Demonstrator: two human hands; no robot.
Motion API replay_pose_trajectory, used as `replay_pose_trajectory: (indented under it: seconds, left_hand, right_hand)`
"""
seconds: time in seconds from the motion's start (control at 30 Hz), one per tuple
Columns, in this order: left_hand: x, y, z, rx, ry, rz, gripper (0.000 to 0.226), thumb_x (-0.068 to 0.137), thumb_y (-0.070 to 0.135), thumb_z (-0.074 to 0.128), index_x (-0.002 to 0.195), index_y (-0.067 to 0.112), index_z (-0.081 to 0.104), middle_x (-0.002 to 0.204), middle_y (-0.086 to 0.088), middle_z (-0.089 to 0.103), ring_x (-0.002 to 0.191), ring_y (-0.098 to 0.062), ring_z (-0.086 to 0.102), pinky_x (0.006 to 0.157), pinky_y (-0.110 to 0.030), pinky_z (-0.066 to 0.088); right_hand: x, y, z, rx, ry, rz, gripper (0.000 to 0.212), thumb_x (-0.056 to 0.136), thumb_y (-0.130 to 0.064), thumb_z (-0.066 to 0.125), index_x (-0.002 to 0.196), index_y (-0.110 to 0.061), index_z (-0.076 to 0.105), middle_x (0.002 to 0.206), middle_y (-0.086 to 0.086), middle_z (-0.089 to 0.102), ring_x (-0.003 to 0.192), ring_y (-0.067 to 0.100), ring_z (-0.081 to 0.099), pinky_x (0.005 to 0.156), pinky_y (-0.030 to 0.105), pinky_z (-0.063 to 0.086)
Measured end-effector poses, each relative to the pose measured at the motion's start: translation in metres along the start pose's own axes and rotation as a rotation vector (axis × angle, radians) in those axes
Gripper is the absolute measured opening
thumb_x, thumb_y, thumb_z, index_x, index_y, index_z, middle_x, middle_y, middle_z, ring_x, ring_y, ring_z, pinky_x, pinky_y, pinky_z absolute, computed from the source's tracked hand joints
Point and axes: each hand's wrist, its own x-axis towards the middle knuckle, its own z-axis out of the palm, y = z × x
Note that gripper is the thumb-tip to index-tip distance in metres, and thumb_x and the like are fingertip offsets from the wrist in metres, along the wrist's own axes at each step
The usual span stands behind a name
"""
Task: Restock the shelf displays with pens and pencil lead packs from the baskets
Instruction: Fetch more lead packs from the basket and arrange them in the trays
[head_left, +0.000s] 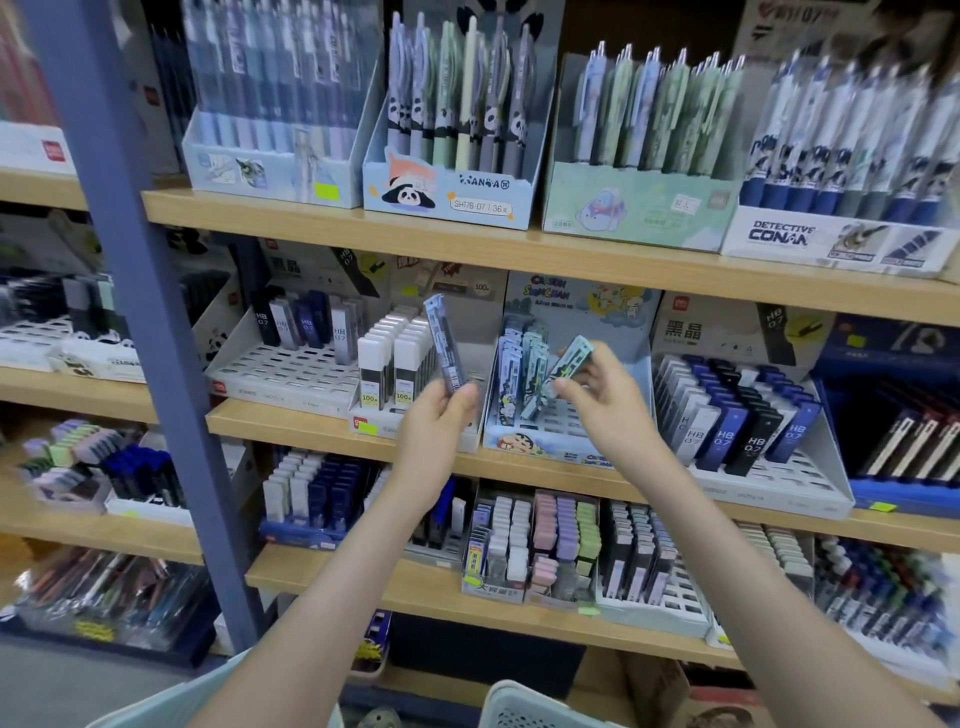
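Pinching a pale-blue pencil lead pack (571, 358) by its lower end, the right hand (605, 402) holds it tilted over the Crayon Shin-chan display tray (540, 451) on the middle shelf (311, 422). The left hand (441, 415) grips a second pack (444, 343) upright just beside. To seat well, the tilted pack likely needs straightening to match the standing row, then easing into a free slot without toppling neighbours. The backing card (553, 291) reads "CRAYON SHINCHAN". Dark packs (727, 431) to the right read "HB 0.7", and white packs (387, 364) to the left show "100". Upper boxes read "DETECTIVE CONAN" (784, 234) and "SH176-07 | 36" (480, 205).
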Motion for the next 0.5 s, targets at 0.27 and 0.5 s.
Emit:
replay_pose_trajectory:
  seconds: [0.27,0.5]
  left_hand:
    - [0.013,0.009,0.016,0.181,-0.078,0.07,0.034,0.1,0.033,0.043,0.097,0.0,0.049,0.088,-0.007,0.05,0.08,-0.014,0.048,0.073,-0.029,0.039]
    - [0.013,0.007,0.015,0.194,-0.107,0.077,0.027,0.101,0.03,0.043,0.084,0.009,0.046,0.083,-0.01,0.053,0.076,-0.019,0.051,0.072,-0.035,0.04]
  right_hand:
    - [0.005,0.005,0.006,-0.046,-0.029,-0.157,0.052,0.094,-0.006,0.053,0.131,-0.034,0.029,0.066,-0.006,0.037,0.069,0.005,0.051,0.067,0.018,0.04]
    - [0.002,0.008,0.007,-0.038,-0.05,-0.197,0.057,0.094,-0.006,0.054,0.114,-0.056,0.035,0.086,0.002,0.056,0.09,0.006,0.062,0.075,0.015,0.046]
